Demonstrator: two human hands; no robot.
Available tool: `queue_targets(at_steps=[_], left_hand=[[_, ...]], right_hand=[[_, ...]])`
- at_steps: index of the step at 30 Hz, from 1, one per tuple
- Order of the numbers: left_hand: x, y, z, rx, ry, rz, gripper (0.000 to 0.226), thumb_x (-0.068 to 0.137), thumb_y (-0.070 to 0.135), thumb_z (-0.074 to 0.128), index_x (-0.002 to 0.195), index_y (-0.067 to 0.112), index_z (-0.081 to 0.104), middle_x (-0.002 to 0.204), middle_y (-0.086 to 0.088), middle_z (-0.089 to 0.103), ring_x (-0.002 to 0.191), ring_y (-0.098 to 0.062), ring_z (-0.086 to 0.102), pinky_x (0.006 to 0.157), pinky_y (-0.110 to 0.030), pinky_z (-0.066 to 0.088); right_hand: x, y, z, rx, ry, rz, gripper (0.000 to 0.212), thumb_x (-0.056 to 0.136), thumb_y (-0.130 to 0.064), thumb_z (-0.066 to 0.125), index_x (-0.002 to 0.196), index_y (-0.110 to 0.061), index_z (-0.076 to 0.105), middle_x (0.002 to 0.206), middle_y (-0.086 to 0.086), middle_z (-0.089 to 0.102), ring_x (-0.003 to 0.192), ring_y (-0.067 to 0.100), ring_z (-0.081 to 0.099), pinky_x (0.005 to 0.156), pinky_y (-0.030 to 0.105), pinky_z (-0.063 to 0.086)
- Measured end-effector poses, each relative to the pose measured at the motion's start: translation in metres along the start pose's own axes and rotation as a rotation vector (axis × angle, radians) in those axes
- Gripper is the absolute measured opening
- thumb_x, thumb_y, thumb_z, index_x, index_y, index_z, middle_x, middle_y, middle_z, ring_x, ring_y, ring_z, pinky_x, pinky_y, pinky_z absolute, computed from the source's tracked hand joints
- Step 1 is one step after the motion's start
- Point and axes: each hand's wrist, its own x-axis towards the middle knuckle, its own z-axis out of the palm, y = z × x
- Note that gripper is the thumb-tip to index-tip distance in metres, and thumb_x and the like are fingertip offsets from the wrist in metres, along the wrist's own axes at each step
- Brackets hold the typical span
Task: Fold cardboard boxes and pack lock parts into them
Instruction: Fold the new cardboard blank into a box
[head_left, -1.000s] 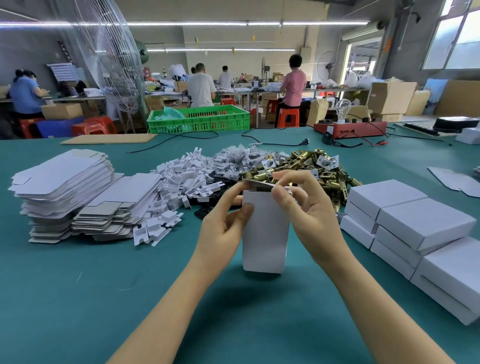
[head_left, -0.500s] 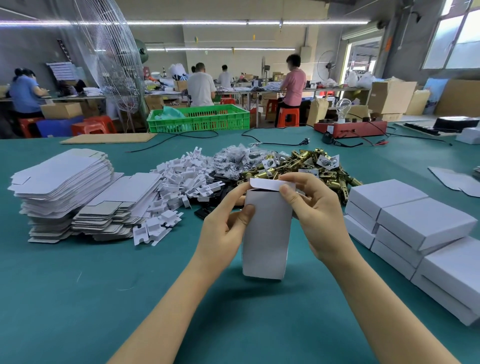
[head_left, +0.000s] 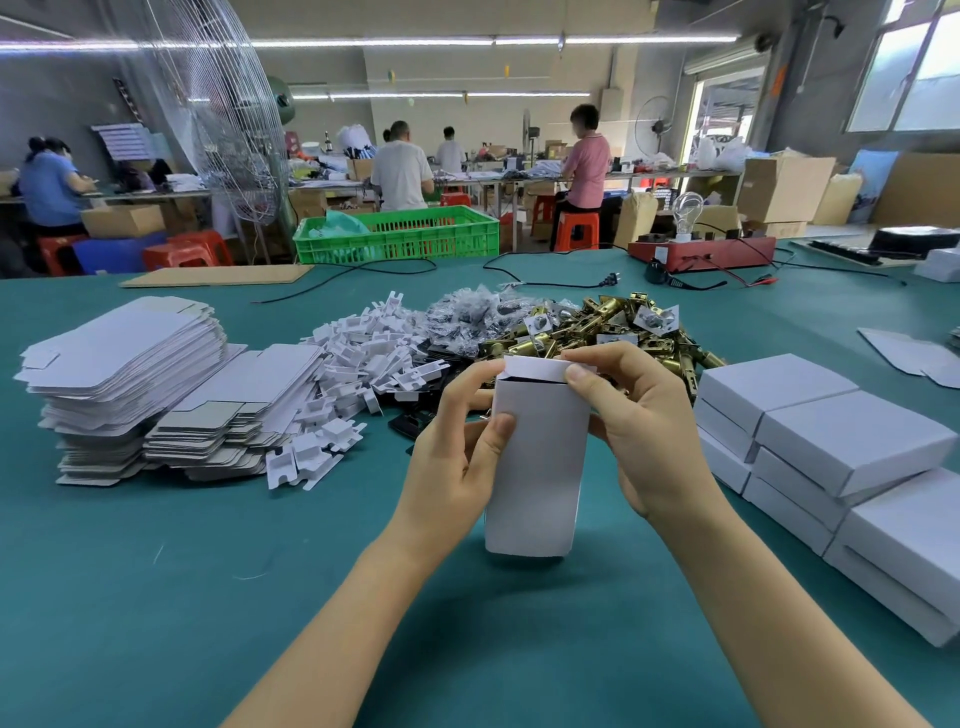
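White box (head_left: 537, 467) standing upright over green table (head_left: 156, 597), long axis vertical, between 2 hands. Left hand (head_left: 457, 457) gripping left wall. Right hand (head_left: 639, 431) pinching top flap (head_left: 535, 370), nearer to it. Flap is needing fold down. Brass lock parts (head_left: 597, 332) lying just behind.

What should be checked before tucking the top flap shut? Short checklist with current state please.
1. Box held upright by both hands: ok. The left hand grips its side; the right hand pinches the top.
2. Top flap free to fold: ok, it stands up over the open mouth.
3. Lock part inside the box: cannot tell, the interior is dark.
4. Bottom end closed: cannot tell, it faces away.
5. Room to stack on the finished boxes at the right: ok.
6. Brass lock parts within reach behind the box: ok.
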Motion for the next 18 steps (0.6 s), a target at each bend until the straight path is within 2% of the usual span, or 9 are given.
queue_targets(at_steps=[2, 5, 7, 10, 13, 18], left_hand=[[-0.0003, -0.0014, 0.0005, 0.044, -0.005, 0.046, 0.04, 0.098, 0.015, 0.049, 0.127, 0.043, 0.047, 0.111, 0.012, 0.061, 0.086, -0.008, 0.063, 0.071, -0.017, 0.049], [0.0006, -0.0019, 0.0005, 0.078, 0.005, 0.082, 0.045, 0.097, 0.004, 0.05, 0.127, 0.038, 0.048, 0.106, 0.024, 0.058, 0.075, -0.009, 0.055, 0.069, -0.02, 0.047], [0.001, -0.0014, 0.0004, 0.046, -0.003, 0.08, 0.046, 0.098, 0.002, 0.049, 0.127, 0.037, 0.048, 0.109, 0.028, 0.058, 0.08, -0.007, 0.056, 0.072, -0.018, 0.047], [0.0014, 0.001, 0.0003, 0.017, -0.02, 0.067, 0.042, 0.098, 0.006, 0.048, 0.126, 0.037, 0.048, 0.111, 0.031, 0.057, 0.091, -0.004, 0.059, 0.077, -0.013, 0.046], [0.0018, 0.0033, 0.0005, 0.001, -0.028, 0.049, 0.041, 0.098, 0.008, 0.047, 0.124, 0.04, 0.048, 0.108, 0.033, 0.057, 0.089, 0.0, 0.059, 0.074, -0.008, 0.042], [0.0017, 0.003, 0.0023, -0.02, -0.012, -0.002, 0.028, 0.1, 0.021, 0.044, 0.119, 0.04, 0.049, 0.102, 0.034, 0.056, 0.088, 0.002, 0.055, 0.076, -0.009, 0.041]], right_hand=[[-0.0007, 0.0012, 0.0003, -0.018, 0.003, -0.015, 0.017, 0.091, -0.008, 0.062, 0.087, -0.022, 0.07, 0.084, -0.007, 0.066, 0.075, 0.01, 0.058, 0.069, 0.036, 0.047], [-0.0022, 0.0016, 0.0006, -0.048, -0.004, -0.046, 0.016, 0.092, -0.009, 0.061, 0.088, -0.022, 0.068, 0.082, -0.005, 0.066, 0.073, 0.01, 0.058, 0.068, 0.036, 0.046], [-0.0027, 0.001, 0.0002, -0.054, -0.019, -0.061, 0.015, 0.093, -0.009, 0.06, 0.089, -0.022, 0.067, 0.084, 0.0, 0.067, 0.074, 0.011, 0.06, 0.067, 0.036, 0.046], [-0.0028, 0.0013, -0.0014, -0.054, -0.039, -0.072, 0.016, 0.093, -0.009, 0.059, 0.089, -0.022, 0.067, 0.087, 0.004, 0.067, 0.076, 0.013, 0.061, 0.067, 0.038, 0.046], [-0.0025, 0.0013, -0.0033, -0.045, -0.058, -0.081, 0.017, 0.093, -0.008, 0.06, 0.089, -0.022, 0.068, 0.09, 0.006, 0.069, 0.078, 0.016, 0.063, 0.068, 0.039, 0.048], [-0.0024, 0.0003, -0.005, -0.043, -0.107, -0.092, 0.021, 0.092, -0.009, 0.06, 0.088, -0.028, 0.07, 0.093, 0.004, 0.07, 0.081, 0.016, 0.065, 0.071, 0.037, 0.052]])
